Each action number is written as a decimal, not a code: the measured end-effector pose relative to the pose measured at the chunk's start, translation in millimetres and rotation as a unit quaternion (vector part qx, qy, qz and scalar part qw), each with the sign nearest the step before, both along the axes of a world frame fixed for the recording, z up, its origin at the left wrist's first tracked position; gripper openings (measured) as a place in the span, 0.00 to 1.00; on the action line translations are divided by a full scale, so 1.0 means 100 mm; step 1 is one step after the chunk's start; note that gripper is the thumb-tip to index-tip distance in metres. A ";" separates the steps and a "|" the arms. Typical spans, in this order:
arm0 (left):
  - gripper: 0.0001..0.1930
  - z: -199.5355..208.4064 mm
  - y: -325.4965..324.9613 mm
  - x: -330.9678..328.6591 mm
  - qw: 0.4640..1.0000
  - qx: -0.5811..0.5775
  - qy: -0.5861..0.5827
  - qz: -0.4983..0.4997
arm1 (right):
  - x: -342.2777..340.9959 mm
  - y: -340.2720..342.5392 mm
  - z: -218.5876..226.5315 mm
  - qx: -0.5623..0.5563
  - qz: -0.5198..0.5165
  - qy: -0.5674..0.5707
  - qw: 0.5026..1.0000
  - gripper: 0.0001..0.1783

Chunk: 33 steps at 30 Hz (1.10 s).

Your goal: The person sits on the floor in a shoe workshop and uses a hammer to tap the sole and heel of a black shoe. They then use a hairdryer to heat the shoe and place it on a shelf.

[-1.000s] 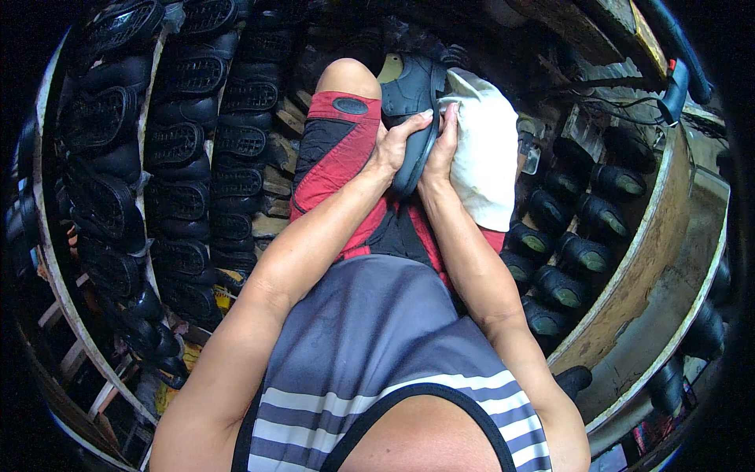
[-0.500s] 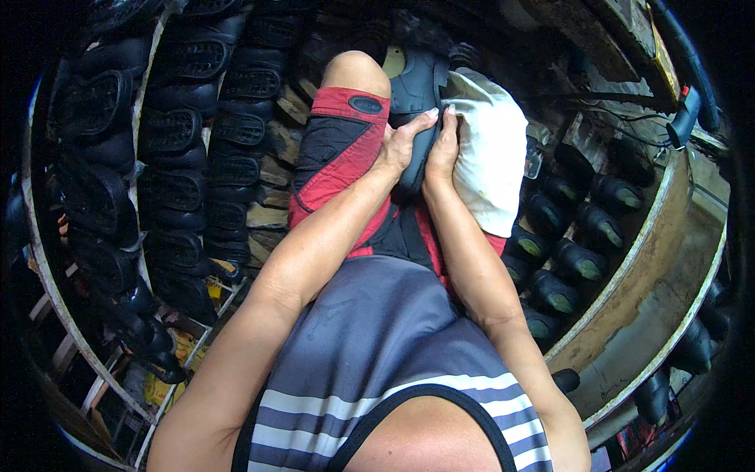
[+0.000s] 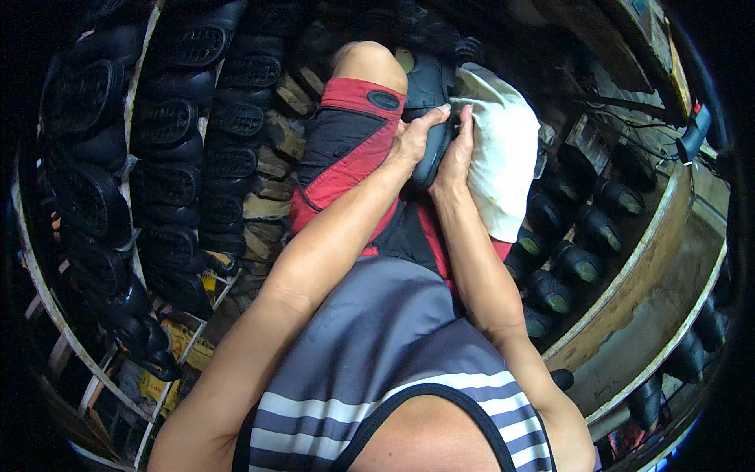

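Note:
A black shoe (image 3: 427, 85) stands lengthwise between my knees, with a pale yellowish patch at its far end. My left hand (image 3: 418, 135) grips its left side, the thumb stretched over the upper surface. Against the opposite side presses my right hand (image 3: 456, 149), its thumb pointing away from me and its other fingers mostly hidden below. A white cloth (image 3: 495, 153) covers my right thigh and touches the area beside that hand. The shoe's underside cannot be seen.
Racks of black shoes (image 3: 169, 185) rise along the left, beside a stack of wooden shoe lasts (image 3: 271, 165). To the right, several black shoe uppers on lasts (image 3: 574, 259) stand in rows next to a wooden board (image 3: 629, 275). A blue-handled tool (image 3: 692, 138) hangs at upper right.
My knees, the shoe and both hands have shifted slightly to the right in view. The right hand has turned a little outward along the shoe's side; both hands keep their hold.

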<state>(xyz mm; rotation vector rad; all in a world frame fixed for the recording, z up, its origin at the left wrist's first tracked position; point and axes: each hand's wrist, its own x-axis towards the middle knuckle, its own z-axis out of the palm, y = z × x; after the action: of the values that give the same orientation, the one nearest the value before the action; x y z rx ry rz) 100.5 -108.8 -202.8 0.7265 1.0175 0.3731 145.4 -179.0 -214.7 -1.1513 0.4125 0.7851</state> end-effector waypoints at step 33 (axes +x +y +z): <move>0.29 2.65 0.19 -1.03 0.824 0.526 -0.176 -0.115 | 0.60 -2.58 -0.94 -0.591 0.252 -0.304 0.703 0.72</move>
<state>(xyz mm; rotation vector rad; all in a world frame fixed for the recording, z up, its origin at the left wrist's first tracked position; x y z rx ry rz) -2.2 -89.9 62.2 1.6853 0.2808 0.8415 205.4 -436.9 -308.7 -2.7342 -0.0439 0.4785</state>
